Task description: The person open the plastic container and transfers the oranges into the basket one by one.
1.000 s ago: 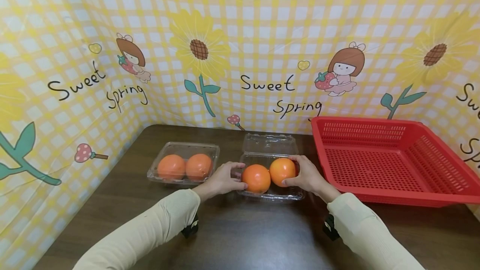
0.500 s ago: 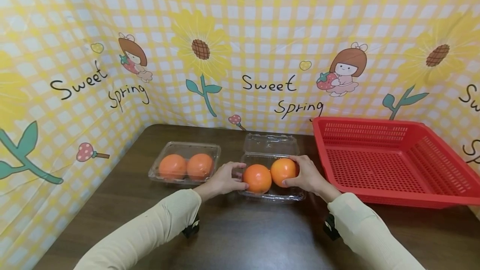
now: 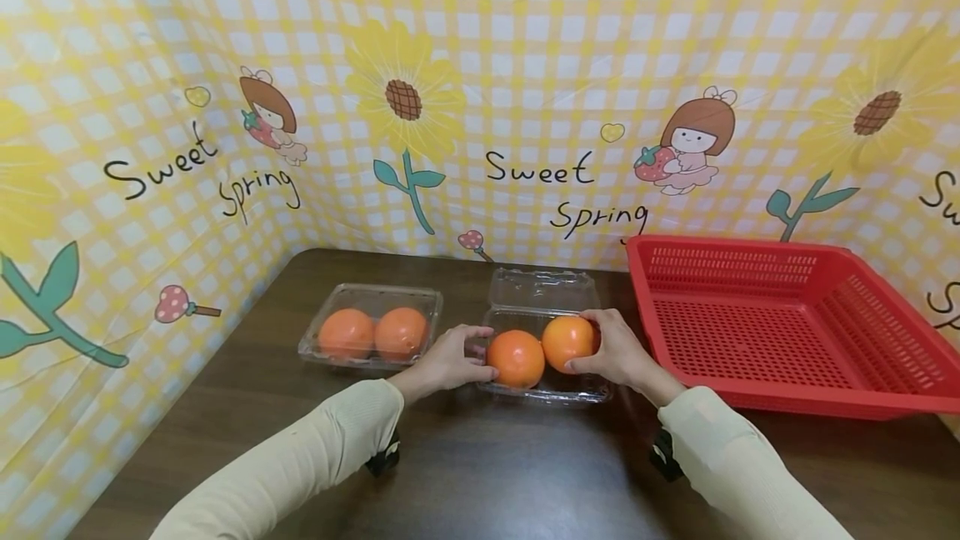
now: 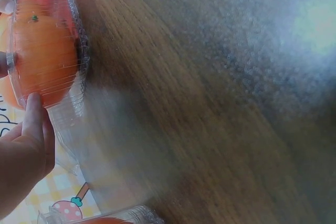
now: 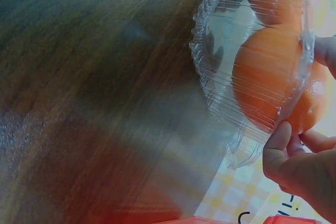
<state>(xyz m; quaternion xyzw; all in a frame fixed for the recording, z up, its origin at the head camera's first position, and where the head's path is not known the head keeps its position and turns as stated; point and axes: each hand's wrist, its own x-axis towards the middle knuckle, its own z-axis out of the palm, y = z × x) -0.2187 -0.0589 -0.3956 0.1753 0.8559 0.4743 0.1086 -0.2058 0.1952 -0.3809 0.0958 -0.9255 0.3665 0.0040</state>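
Note:
In the head view, a clear plastic clamshell box (image 3: 547, 395) lies on the table with its lid (image 3: 542, 290) folded back. Two oranges sit in its base: a left orange (image 3: 516, 359) and a right orange (image 3: 568, 344), side by side. My left hand (image 3: 450, 359) holds the left orange from its outer side, thumb in front and fingers behind. My right hand (image 3: 618, 350) grips the right orange the same way. Both wrist views show fingertips at the box rim; the far sides of the oranges are hidden.
A closed clear box (image 3: 431, 304) with two oranges inside stands to the left. On the right is a red perforated basket (image 3: 750, 340). The dark wooden table (image 3: 495, 473) backs onto a yellow checked cloth (image 3: 525, 90).
The whole head view has shifted very slightly. Both hands, the oranges and the boxes keep the same positions relative to each other.

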